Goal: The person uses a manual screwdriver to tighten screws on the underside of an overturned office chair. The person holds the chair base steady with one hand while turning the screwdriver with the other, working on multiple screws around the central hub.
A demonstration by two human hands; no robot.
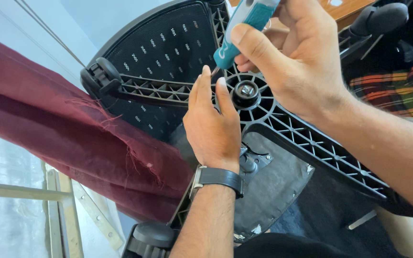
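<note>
The screwdriver (244, 24) with the teal-and-white handle angles down beside the hub (245, 91) of the upturned chair base (307, 138) — gripped in the right hand (292, 57). The left hand (212, 126) holds nothing, fingertips steadying the tip. Best kept square and pressed firm — no slipping.

Bright daylight enters from the window (5, 181) at left; focus is sharp, shadows are soft, no glare.
</note>
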